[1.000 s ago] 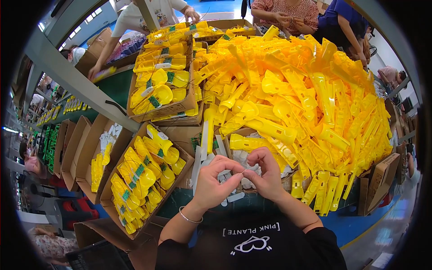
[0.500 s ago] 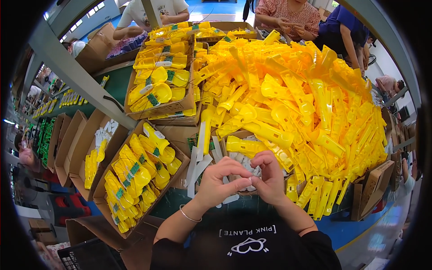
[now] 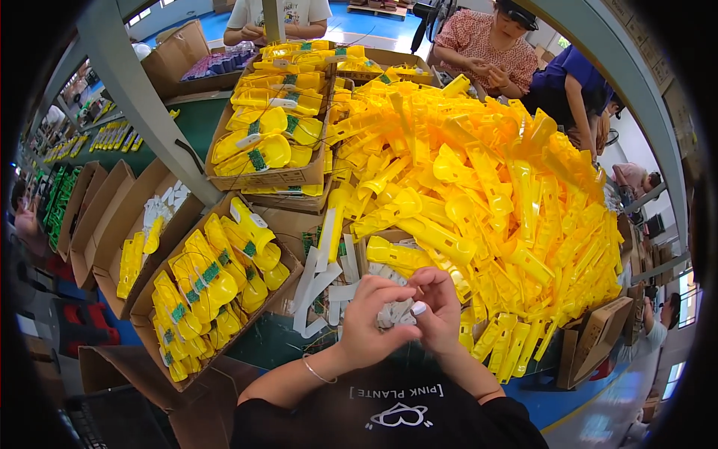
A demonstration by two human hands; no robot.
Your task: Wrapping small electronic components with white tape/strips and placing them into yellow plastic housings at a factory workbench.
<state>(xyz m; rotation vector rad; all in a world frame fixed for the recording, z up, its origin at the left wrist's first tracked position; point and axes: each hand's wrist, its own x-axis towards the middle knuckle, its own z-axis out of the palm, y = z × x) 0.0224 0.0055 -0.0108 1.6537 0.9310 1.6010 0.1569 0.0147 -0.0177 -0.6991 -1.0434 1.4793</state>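
Observation:
My left hand (image 3: 372, 320) and my right hand (image 3: 440, 313) are close together at the near edge of the bench, fingers curled inward. Small white plastic pieces (image 3: 396, 314) show in the gap between them; whether they are held or lie in the box behind, I cannot tell. Something small and white shows at my right thumb tip; its kind is unclear. Just beyond my hands is a cardboard box (image 3: 362, 258) with more white pieces and a yellow housing (image 3: 396, 255). Flat white strips (image 3: 307, 295) and green circuit boards (image 3: 318, 303) lie left of my hands.
A large heap of yellow plastic housings (image 3: 479, 194) fills the right and centre. Cardboard boxes of yellow housings with wired boards stand at left (image 3: 142, 318) and further back (image 3: 217, 179). A grey post (image 3: 138, 105) rises at left. People work across the bench.
The view has shifted a little. My hands, fingertips together before, now have a wider gap between them with white pieces visible. My right thumb has moved away from the left thumb.

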